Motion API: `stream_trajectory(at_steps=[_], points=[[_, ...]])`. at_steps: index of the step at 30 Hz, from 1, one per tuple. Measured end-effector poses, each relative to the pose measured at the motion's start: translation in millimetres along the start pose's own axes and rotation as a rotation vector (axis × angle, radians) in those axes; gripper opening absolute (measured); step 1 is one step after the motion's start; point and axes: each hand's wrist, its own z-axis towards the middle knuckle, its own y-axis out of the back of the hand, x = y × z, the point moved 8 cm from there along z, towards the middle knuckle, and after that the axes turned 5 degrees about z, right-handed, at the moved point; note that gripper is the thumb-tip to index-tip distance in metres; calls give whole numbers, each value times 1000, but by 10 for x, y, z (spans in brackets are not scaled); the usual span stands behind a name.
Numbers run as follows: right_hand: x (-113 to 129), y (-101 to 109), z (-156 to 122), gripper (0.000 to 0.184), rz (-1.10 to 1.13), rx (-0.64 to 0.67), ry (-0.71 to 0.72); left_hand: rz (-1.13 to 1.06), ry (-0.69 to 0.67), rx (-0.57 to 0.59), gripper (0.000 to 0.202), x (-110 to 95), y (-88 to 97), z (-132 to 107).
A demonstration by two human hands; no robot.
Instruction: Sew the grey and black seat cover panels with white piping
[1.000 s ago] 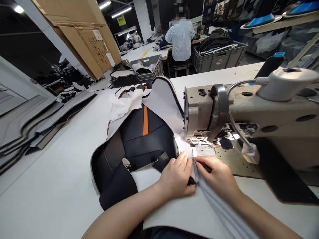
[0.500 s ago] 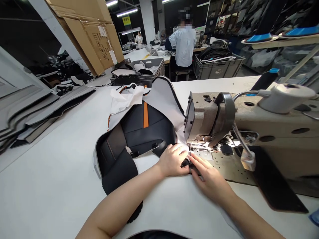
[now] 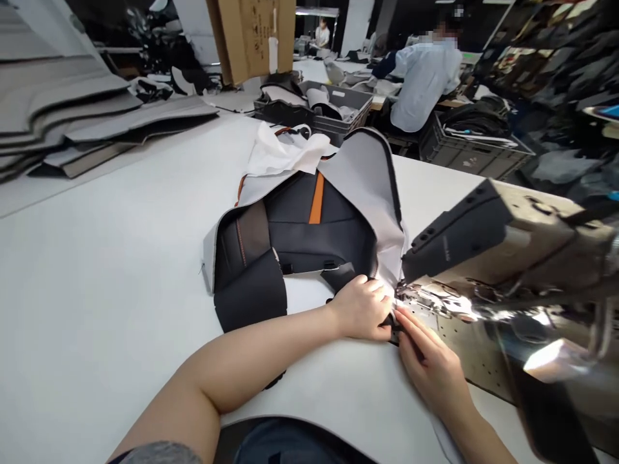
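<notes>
A dark leather-like seat cover with grey backing and an orange stripe lies spread on the white table, its right edge at the sewing machine. My left hand is closed on that edge, fingers curled over it just left of the needle area. Close beside it, my right hand pinches the same edge with fingers pressed together, in front of the presser foot. The bit of material between the hands is mostly hidden by the fingers. A black flap of the cover hangs toward my left forearm.
Stacked grey panels lie at the left on the table. Behind stand a cardboard box and grey crates of cut pieces. A person in a light shirt works with their back turned. Dark material shows at the front edge.
The view has turned right and tilted, so the scene sits differently in the picture. Both hands stay at the cover's edge by the needle; no clear change in their hold.
</notes>
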Motion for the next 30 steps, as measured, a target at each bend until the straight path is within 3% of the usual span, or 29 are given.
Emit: stream_trajectory(at_steps=[14, 19, 22, 25, 30], points=[[-45, 2, -43, 33, -64, 9, -49, -16, 9, -55, 31, -2, 1, -22], [-40, -17, 17, 30, -34, -27, -22, 54, 140, -120, 61, 65, 8, -42], [0, -11, 42, 30, -18, -43, -23, 50, 191, -37, 63, 89, -3, -53], [138, 3, -45, 31, 16, -14, -12, 39, 191, 41, 61, 42, 66, -190], [553, 27, -419, 33, 142, 124, 94, 43, 148, 136, 74, -215, 210, -706]])
